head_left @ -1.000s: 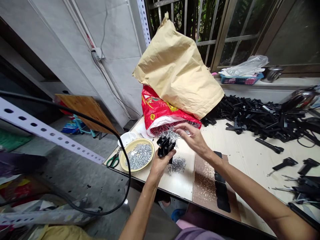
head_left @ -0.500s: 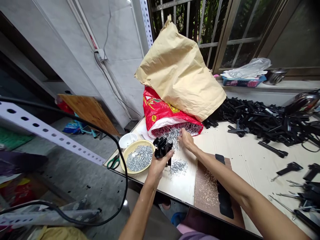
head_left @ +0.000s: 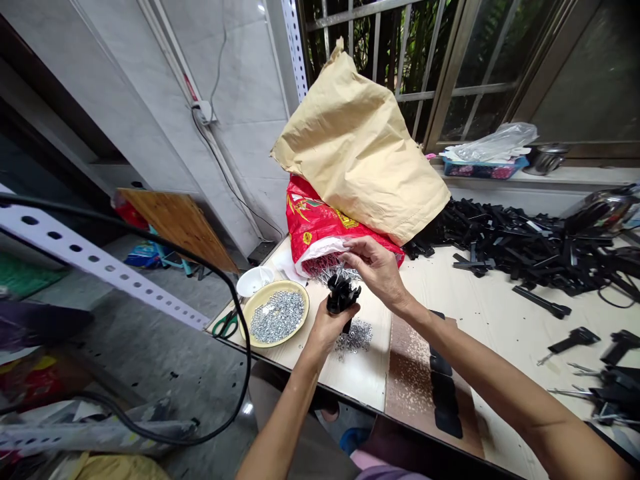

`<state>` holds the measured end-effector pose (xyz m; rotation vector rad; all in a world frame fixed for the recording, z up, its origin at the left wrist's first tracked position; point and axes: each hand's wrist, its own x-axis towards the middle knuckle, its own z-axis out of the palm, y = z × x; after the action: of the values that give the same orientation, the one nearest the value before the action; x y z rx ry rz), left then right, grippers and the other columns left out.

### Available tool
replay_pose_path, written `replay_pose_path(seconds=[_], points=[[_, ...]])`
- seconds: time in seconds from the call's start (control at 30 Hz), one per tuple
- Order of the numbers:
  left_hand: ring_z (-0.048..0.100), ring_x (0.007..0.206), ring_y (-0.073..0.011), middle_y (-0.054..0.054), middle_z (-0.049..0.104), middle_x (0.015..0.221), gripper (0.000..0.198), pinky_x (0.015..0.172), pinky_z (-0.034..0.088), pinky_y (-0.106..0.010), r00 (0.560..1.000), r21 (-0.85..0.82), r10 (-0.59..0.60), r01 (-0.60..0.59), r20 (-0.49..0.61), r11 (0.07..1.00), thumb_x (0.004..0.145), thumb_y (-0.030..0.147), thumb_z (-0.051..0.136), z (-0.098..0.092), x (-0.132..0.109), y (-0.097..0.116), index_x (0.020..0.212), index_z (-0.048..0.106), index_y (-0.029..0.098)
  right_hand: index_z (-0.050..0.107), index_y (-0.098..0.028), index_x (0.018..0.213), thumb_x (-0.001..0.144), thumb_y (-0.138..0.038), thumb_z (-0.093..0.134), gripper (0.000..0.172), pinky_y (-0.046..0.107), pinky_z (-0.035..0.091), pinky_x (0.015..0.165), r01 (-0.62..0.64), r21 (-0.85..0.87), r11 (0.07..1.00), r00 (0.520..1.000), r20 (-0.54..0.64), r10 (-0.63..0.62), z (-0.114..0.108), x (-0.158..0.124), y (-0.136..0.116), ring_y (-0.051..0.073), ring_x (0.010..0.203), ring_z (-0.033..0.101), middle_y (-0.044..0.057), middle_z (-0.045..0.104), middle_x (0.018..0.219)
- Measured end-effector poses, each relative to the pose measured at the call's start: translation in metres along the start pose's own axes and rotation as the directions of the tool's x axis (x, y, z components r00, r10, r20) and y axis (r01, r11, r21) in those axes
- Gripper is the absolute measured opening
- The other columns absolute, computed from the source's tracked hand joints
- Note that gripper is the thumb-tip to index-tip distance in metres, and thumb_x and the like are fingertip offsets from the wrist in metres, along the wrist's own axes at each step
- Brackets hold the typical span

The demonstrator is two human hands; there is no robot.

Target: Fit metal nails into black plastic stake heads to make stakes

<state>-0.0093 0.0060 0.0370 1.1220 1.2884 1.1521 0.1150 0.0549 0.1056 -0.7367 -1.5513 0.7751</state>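
My left hand [head_left: 327,330] is wrapped round a bundle of black plastic parts [head_left: 343,293], held upright over the table's near side. Just above the bundle, my right hand [head_left: 375,267] pinches a thin metal screw [head_left: 341,270], its tip close to the parts. Behind both hands, a red bag [head_left: 320,223] lies with its mouth toward me and long metal screws [head_left: 327,265] spilling out. To the left is a cream bowl [head_left: 277,313] of small metal pieces. More small pieces [head_left: 356,335] lie loose on the table below my left hand.
Brown paper [head_left: 365,147] covers the red bag. Black parts [head_left: 515,233] are heaped at the right rear, with assembled ones [head_left: 607,390] at the right edge. Green-handled scissors [head_left: 226,325] and a white dish [head_left: 255,281] sit left. A black cable [head_left: 249,347] loops in front of the left side.
My right hand has lifted from the screws at the bag's mouth and come over the bundle with a screw. My left hand has shifted slightly right with the black parts.
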Motion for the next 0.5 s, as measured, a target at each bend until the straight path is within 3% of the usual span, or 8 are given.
replay_pose_path(seconds=[0.23, 0.4, 0.5], points=[[0.054, 0.066, -0.0155, -0.001, 0.062, 0.068, 0.030, 0.064, 0.043, -0.028, 1.000, 0.053, 0.007, -0.007, 0.000, 0.999, 0.059, 0.032, 0.075, -0.0038, 0.0015, -0.0055, 0.078, 0.065, 0.012, 0.061, -0.022, 0.097, 0.084, -0.026, 0.058, 0.014, 0.029, 0.050, 0.077, 0.106, -0.131, 0.986, 0.983, 0.164, -0.084, -0.0060, 0.0012, -0.0011, 0.013, 0.082, 0.063, 0.000, 0.066, 0.090], [0.055, 0.068, -0.0168, -0.001, 0.063, 0.069, 0.030, 0.067, 0.043, -0.028, 1.000, 0.069, 0.014, -0.014, -0.010, 0.997, 0.058, 0.032, 0.076, -0.0056, 0.0056, -0.0061, 0.079, 0.065, 0.013, 0.060, -0.021, 0.097, 0.084, -0.030, 0.058, 0.015, 0.029, 0.049, 0.076, 0.062, -0.078, 0.995, 0.975, 0.217, -0.044, -0.0041, 0.0018, -0.0026, 0.013, 0.081, 0.063, 0.000, 0.066, 0.088], [0.058, 0.073, -0.0186, -0.002, 0.066, 0.075, 0.034, 0.071, 0.044, -0.029, 0.999, 0.054, 0.029, -0.028, -0.027, 0.998, 0.057, 0.030, 0.077, -0.0076, 0.0053, -0.0016, 0.085, 0.067, 0.014, 0.061, -0.022, 0.101, 0.085, -0.033, 0.058, 0.020, 0.029, 0.048, 0.081, 0.112, -0.093, 0.989, 0.958, 0.276, -0.082, -0.0073, 0.0054, 0.0045, 0.013, 0.088, 0.062, 0.001, 0.066, 0.095]])
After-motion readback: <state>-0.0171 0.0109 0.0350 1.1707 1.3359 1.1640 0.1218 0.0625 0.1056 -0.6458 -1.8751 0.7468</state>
